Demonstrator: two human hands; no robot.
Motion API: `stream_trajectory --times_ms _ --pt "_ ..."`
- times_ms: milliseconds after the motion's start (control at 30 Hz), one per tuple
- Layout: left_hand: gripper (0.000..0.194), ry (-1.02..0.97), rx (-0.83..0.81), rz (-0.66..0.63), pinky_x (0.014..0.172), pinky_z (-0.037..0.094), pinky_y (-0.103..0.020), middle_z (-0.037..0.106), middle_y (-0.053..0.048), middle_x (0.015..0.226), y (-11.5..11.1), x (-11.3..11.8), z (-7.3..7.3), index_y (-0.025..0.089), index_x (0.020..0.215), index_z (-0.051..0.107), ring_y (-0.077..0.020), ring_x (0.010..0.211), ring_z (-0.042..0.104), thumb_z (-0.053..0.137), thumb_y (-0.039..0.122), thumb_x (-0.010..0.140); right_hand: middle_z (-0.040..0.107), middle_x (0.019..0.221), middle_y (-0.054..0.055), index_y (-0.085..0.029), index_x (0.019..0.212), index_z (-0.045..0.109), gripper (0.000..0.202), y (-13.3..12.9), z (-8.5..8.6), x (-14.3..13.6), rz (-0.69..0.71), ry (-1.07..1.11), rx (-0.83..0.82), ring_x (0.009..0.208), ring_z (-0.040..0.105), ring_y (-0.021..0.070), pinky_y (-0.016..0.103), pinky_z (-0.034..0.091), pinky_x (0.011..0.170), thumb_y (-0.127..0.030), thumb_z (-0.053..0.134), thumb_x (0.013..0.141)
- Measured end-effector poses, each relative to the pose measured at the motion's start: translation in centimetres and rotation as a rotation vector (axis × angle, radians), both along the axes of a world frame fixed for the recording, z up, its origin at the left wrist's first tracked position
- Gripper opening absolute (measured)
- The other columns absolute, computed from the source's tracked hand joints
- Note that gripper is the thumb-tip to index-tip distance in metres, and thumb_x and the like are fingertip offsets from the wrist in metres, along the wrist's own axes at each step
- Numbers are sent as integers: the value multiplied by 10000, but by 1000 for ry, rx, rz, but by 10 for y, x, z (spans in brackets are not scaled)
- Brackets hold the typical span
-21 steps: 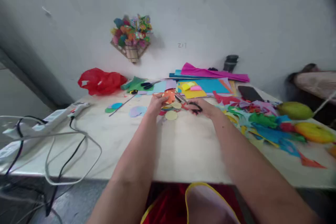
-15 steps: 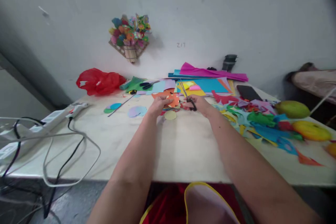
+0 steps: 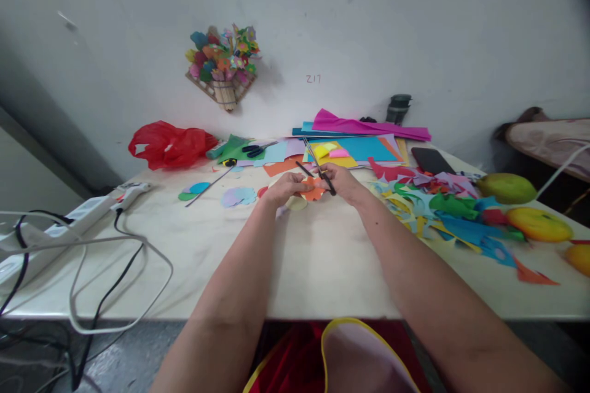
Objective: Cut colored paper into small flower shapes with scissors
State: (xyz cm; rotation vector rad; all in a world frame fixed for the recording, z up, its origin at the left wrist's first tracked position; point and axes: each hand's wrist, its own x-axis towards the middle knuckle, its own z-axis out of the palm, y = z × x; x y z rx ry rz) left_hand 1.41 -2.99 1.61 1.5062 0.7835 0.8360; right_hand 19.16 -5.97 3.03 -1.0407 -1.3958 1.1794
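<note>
My left hand (image 3: 286, 189) pinches the left side of a small orange paper piece (image 3: 314, 191) with a wavy edge. My right hand (image 3: 342, 184) grips a pair of scissors (image 3: 312, 153) by the dark handles, its blades spread apart and pointing away to the upper left. The orange piece lies between both hands, and the right fingers touch or nearly touch its right side. Under and beside the left hand a pale yellow paper circle (image 3: 296, 203) rests on the table. Just behind the hands is a larger orange sheet (image 3: 281, 166).
Paper scraps (image 3: 456, 206) spread across the right, near mangoes (image 3: 539, 223) and a phone (image 3: 432, 161). Coloured sheets (image 3: 369, 148) lie at the back. Left are cut circles (image 3: 238, 196), a second pair of scissors (image 3: 258, 149), a red bag (image 3: 173, 144) and a power strip (image 3: 85, 215) with cables.
The orange piece has shifted right and slightly down, closer to my right hand. The scissors have tilted further left, and their blades have spread apart.
</note>
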Motion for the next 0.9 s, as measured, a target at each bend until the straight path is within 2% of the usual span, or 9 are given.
stream_trajectory --times_ms 200,333,533,700,900 --pt "273 -55 -12 40 503 412 -226 625 -32 597 12 -1 -10 117 643 645 -112 515 570 821 310 563 549 555 -65 -158 866 596 471 5 -3 -4 -82 36 29 500 475 91 230 388 490 -252 795 449" --pt "282 -131 -33 116 512 427 -229 602 -17 565 19 -1 -15 125 595 597 -107 500 566 834 268 546 540 547 -67 -155 853 611 459 8 -6 -7 -142 85 28 488 473 90 232 391 478 -280 804 456" --pt "282 -241 -80 177 534 456 -229 640 -41 601 15 1 -13 109 631 621 -117 524 592 830 271 533 536 532 -72 -161 843 618 410 10 -11 -12 -152 151 35 467 485 88 215 395 453 -268 793 489" --pt "297 -295 -104 209 545 473 -248 652 -51 603 13 4 -11 111 622 624 -125 528 593 837 277 499 553 556 -65 -171 838 607 384 11 -16 -15 -161 177 22 487 517 99 228 441 493 -242 791 508" --pt "309 -313 -33 330 521 458 -229 618 -22 561 15 0 -10 132 581 594 -107 511 574 843 292 493 565 557 -48 -180 823 588 359 2 -7 -14 -120 124 -33 472 516 102 240 452 496 -240 804 541"
